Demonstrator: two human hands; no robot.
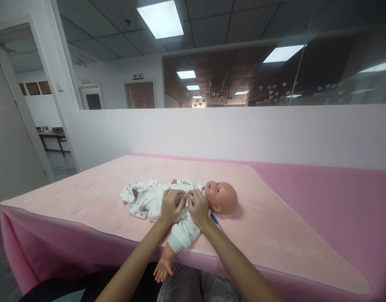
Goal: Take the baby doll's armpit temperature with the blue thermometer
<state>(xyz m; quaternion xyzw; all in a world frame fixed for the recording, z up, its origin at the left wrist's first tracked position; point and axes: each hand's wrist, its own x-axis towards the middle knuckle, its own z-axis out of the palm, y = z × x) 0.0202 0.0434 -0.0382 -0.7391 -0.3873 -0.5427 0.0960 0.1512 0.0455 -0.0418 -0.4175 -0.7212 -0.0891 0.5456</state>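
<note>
A baby doll lies on its back, its bald head to the right. It wears a white printed baby outfit, whose leg end lies loosely crumpled at the left. Over the doll's chest, my left hand and my right hand meet with thumbs and fingers pinched on the front of the outfit. Exactly which part of the cloth is between the fingertips is too small to make out. The doll's near arm sticks out of its sleeve and hangs past the table's front edge, between my forearms.
A light pink mat lies over a darker pink cloth covering the table. A slim blue-ended object, partly hidden by my right forearm, lies beside the doll's shoulder. Behind the table stands a white wall with windows above; an open doorway is at the left.
</note>
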